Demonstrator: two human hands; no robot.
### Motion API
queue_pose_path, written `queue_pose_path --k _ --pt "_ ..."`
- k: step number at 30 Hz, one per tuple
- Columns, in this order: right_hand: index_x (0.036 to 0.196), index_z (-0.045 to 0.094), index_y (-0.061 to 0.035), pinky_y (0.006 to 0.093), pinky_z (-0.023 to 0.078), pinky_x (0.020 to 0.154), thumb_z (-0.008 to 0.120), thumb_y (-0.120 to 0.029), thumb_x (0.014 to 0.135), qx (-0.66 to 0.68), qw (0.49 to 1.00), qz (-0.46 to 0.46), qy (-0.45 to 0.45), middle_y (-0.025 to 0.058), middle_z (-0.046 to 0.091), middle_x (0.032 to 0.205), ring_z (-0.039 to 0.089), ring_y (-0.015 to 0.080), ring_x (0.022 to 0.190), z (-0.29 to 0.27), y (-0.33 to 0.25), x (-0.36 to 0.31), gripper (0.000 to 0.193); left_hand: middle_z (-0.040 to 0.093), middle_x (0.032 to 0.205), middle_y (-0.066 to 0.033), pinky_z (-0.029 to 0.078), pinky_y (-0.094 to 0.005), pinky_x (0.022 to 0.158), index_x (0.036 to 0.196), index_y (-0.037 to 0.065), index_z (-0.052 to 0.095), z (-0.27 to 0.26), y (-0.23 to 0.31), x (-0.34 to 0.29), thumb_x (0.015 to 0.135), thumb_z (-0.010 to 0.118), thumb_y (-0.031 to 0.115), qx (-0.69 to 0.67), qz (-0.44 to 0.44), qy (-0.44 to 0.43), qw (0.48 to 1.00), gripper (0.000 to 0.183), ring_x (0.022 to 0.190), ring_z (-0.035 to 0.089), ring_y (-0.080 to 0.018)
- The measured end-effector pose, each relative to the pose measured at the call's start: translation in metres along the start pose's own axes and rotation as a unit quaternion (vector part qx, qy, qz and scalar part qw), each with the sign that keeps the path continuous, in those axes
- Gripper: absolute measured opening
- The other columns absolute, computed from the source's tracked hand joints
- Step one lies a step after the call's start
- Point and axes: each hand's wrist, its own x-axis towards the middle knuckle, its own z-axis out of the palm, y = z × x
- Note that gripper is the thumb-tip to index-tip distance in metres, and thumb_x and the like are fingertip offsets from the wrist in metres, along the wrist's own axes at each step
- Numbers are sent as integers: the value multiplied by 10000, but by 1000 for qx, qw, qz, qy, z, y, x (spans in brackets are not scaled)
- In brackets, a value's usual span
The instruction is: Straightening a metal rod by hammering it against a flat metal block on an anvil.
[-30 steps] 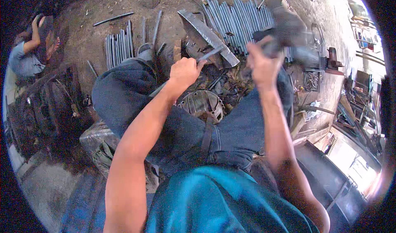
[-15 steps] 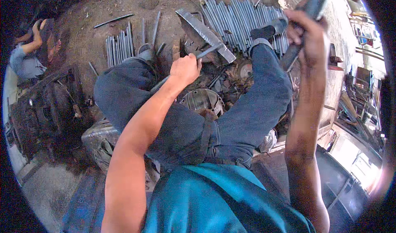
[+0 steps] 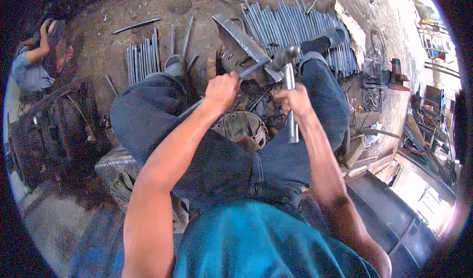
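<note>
We see the left hand (image 3: pixel 222 89) with its grip closed around a metal rod (image 3: pixel 253 69), tip over a metal bar (image 3: pixel 241 35), and the right hand (image 3: pixel 296 100) clasping a hammer (image 3: pixel 289 76) near that tip, apparently mid-hammering, the next move calling for a steady rod.

No text, label, number or sign can be read anywhere here.
</note>
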Motion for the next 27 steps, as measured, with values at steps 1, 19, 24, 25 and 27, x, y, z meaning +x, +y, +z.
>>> queue_pose_path --k 1,19,24,25,27 --pt "690 515 -3 302 319 323 622 20 706 25 1000 7 -6 39 459 496 419 129 357 -2 -6 -12 111 647 700 -219 543 -473 598 828 -22 582 -2 0 -9 871 505 184 -13 8 -3 1000 224 654 655 -392" --pt "751 471 -46 299 326 340 640 68 706 54 948 -294 112 23 464 570 402 120 379 27 -32 -8 209 643 744 -234 525 -492 627 832 -3 607 -12 4 -6 925 488 377 -30 -25 -17 999 409 700 650 -400" --pt "742 518 2 301 325 333 619 22 690 26 1000 -11 7 31 468 514 425 131 361 5 -18 -6 115 646 778 -242 532 -486 653 792 10 626 1 3 -5 897 545 354 -16 -31 -47 998 369 737 654 -400" --pt "733 503 -6 297 318 325 616 40 696 53 998 16 -4 21 447 502 409 132 349 5 -33 -18 127 633 719 -228 523 -516 614 812 24 609 2 2 -9 915 512 380 -43 -31 1 999 383 689 638 -421" --pt "747 486 -25 275 315 325 632 33 711 45 997 -61 10 20 456 531 399 108 363 -8 -61 -32 162 637 734 -227 522 -516 620 807 24 620 -1 4 -13 911 515 393 -49 -10 12 999 398 686 637 -423"
